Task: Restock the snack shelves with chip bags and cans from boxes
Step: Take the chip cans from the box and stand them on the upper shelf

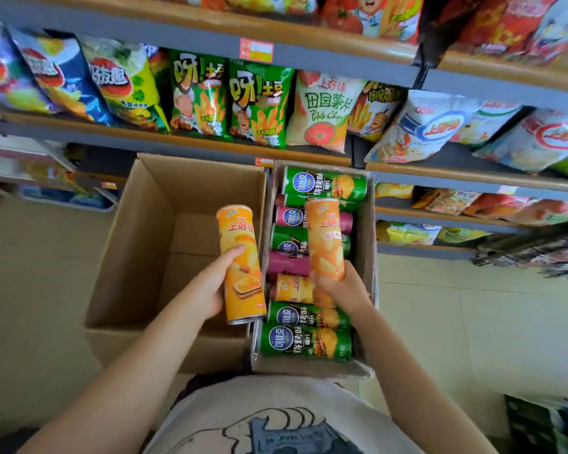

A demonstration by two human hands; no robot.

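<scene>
1. Shirt fabric (pixel 276 421), pale with a dark print, fills the bottom edge nearest the camera, with both bare forearms reaching forward from it.
2. Left hand (pixel 210 290) grips a yellow-orange can (pixel 241 263) from its left side, fingers (pixel 233 252) curled round the tube, holding it upright above the edge between the two boxes.
3. Right hand (pixel 345 290) grips a second orange can (pixel 325 237) near its lower end, fingers wrapped round it; the can stands tilted slightly above the cans lying in the right box.
4. Right cardboard box (pixel 368 257) holds cans lying on their sides in a stack: green cans (pixel 305 342) at the near and far ends, magenta cans (pixel 289 263) and one orange one (pixel 292 288) between.
5. Left cardboard box (pixel 138 244) sits touching it, flaps open, its bare bottom showing.
6. Both boxes rest on the pale tiled floor (pixel 473 322).
7. Shelves (pixel 210 44) beyond carry rows of chip bags (pixel 256 103), green, blue, white and red, leaning forward.
</scene>
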